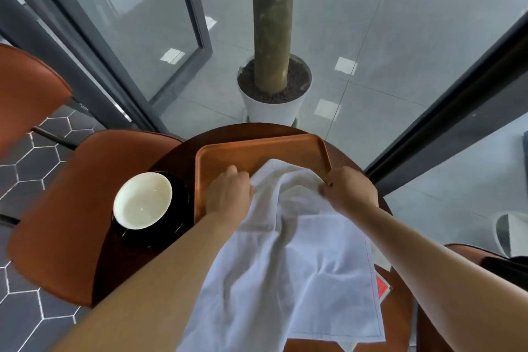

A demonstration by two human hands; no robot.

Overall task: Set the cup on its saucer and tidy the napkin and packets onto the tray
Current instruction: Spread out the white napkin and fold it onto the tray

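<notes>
Draping over the tray (257, 151), a white napkin (300, 251) (rumpled, softly creased).

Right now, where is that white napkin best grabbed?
Pinch the napkin at its far edge, near each end, from above, as the left hand and right hand do. It is limp and drapes off the tray; spread grips should keep it flat.

Tray (257, 148) sitting far-centre on surface (171, 158). Cup (143, 200) resting on saucer (181, 226), just left of tray. Napkin (300, 251) draping from tray toward near edge, partly covering packet (382, 287) lying right. Planter (274, 107) standing behind surface.
</notes>
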